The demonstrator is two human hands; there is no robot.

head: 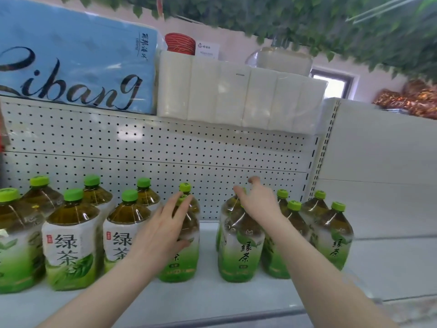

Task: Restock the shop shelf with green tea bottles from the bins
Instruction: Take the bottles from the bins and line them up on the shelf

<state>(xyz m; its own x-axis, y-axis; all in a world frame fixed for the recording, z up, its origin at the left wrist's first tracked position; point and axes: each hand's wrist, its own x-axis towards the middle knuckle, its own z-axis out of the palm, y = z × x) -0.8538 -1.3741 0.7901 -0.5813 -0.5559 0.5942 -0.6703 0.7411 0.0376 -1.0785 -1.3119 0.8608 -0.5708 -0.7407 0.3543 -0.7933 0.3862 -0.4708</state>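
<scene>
Green tea bottles with green caps stand in rows on the white shelf (208,294). My left hand (163,230) lies flat against the near side of one bottle (186,259) in the middle, with straight fingers reaching up to its cap. My right hand (257,202) hovers over the top of the neighbouring bottle (241,247), fingers spread and loose, hiding its cap. A gap of bare shelf separates these two bottles. More bottles stand behind and to the right (331,235), and larger white-labelled ones stand on the left (71,242).
A white pegboard back panel (165,150) rises behind the bottles. The shelf above carries a blue tissue pack (71,60) and white paper rolls (236,95). A white upright (328,143) bounds the bay on the right. Bare shelf lies in front of the bottles.
</scene>
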